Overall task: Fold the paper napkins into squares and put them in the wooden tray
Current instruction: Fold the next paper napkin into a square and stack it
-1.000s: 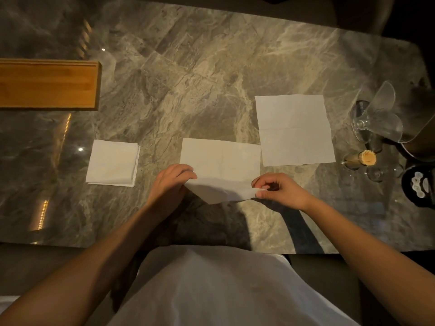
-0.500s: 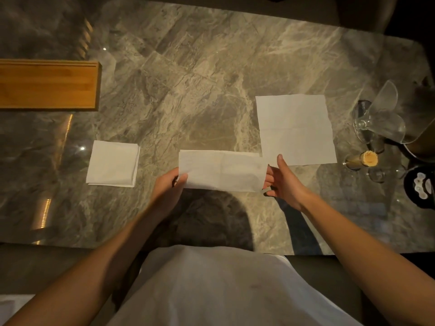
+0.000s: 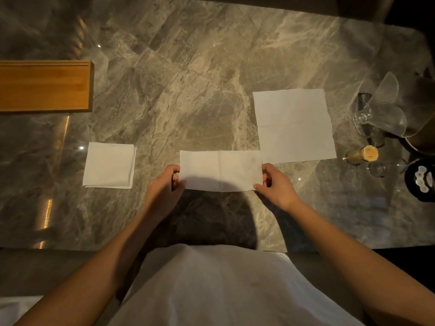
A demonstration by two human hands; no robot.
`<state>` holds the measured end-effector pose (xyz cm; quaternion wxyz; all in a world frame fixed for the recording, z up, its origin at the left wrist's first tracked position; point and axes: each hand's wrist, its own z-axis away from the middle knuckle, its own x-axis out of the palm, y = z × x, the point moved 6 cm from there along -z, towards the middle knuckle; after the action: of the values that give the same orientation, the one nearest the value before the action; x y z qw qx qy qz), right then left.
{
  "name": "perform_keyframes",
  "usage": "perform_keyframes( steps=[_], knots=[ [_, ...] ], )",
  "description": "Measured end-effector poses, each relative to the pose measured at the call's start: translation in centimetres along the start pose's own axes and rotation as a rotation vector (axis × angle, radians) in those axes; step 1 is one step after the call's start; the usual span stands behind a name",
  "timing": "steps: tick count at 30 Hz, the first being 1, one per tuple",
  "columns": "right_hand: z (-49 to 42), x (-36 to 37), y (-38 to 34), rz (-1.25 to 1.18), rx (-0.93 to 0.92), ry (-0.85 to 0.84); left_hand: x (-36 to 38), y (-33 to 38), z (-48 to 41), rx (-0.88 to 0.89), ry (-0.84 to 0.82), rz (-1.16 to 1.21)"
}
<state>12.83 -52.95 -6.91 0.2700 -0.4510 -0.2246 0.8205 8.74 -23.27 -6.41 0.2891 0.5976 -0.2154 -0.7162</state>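
A white paper napkin folded once into a long rectangle (image 3: 220,171) lies on the marble table in front of me. My left hand (image 3: 164,185) pinches its left end and my right hand (image 3: 274,184) pinches its right end. An unfolded napkin (image 3: 294,125) lies flat just beyond it to the right, with their corners almost touching. A stack of square-folded napkins (image 3: 109,165) sits to the left. The wooden tray (image 3: 44,87) stands at the far left edge with nothing seen in it.
Clear wine glasses (image 3: 381,111) lie tipped at the right edge. Beside them stand a small glass holder of toothpicks (image 3: 369,153) and a dark round object (image 3: 421,182). The near table edge (image 3: 141,249) runs just before my body.
The near half of the napkin has been lifted and folded over onto the far half, making a long rectangle. Both hands moved from its near corners out to its two ends.
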Motion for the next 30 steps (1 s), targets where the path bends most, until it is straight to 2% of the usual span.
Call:
perform_keyframes(
  steps=[5, 16, 20, 23, 26, 28, 30],
  knots=[
    [0.1, -0.1, 0.1, 0.024, -0.027, -0.011, 0.2, 0.5, 0.0, 0.083, -0.049, -0.148],
    [0.3, 0.9, 0.6, 0.161, -0.013, -0.065, 0.4, 0.4, -0.1, 0.074, -0.089, -0.252],
    [0.5, 0.8, 0.6, 0.13, 0.023, -0.065, 0.6, 0.4, -0.1, 0.055, -0.093, -0.256],
    [0.7, -0.5, 0.4, 0.088, 0.013, 0.064, 0.2, 0.5, -0.1, 0.066, -0.02, -0.216],
    [0.8, -2.3, -0.9, 0.129, -0.094, 0.25, -0.8, 0.7, -0.3, 0.075, 0.113, -0.309],
    [0.5, -2.0, -2.4, 0.281, -0.218, 0.219, -0.6, 1.7, -0.7, 0.16, 0.109, -0.423],
    [0.1, -0.6, -3.6, 0.451, -0.305, 0.118, 0.5, 2.9, -1.1, 0.243, 0.044, -0.519]
  ],
)
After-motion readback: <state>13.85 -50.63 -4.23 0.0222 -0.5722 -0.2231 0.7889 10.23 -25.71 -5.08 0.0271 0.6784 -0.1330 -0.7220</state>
